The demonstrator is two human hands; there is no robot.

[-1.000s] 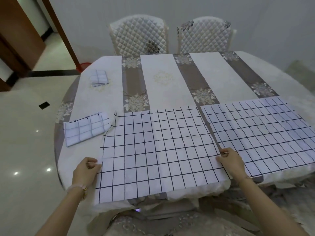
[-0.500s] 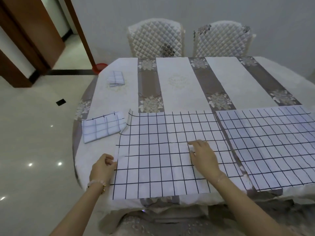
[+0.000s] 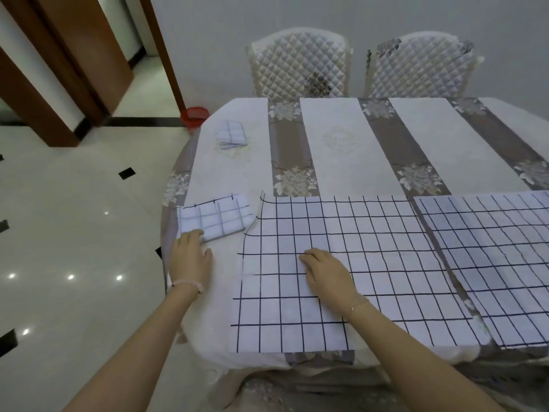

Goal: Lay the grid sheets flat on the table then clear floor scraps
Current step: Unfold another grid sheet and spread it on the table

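R hand (image 3: 325, 272) lies palm-down on the mid grid sheet (image 3: 386, 233), fingers pointing left & pressing the cloth; grip wide, nothing held. That sheet is spread out on the desk (image 3: 341, 150) w/ its near edge at the front rim & its far-left corner curled up a bit. Just to its right, w/ a thin strip of tablecloth between, lies a 2nd grid sheet (image 3: 499, 263), also spread flat & running out of view at the right. L hand (image 3: 190, 257) rests palm-down on the tablecloth near the desk's left rim, fingers straight, tips touching the near corner of a folded grid sheet (image 3: 219, 217); grip wide, no pinch on it. The folded sheet sits just left of the mid sheet's curled corner, close, but can't tell if they touch. Further back on the left is a smaller folded grid stack (image 3: 231, 135), well apart from the rest. Bead bracelet (image 3: 190, 285) on L wrist, thin chain (image 3: 356, 306) on R wrist. A quilted chair (image 3: 300, 66) & a 2nd chair (image 3: 419, 66) stand at the desk's far side by the wall. A red bin (image 3: 194, 115) is on the floor (image 3: 74, 233) at the desk's far-left edge, partly hidden by it, w/ a brown door (image 3: 98, 55) beyond. Floor is pale glossy tile w/ small dark inlays.
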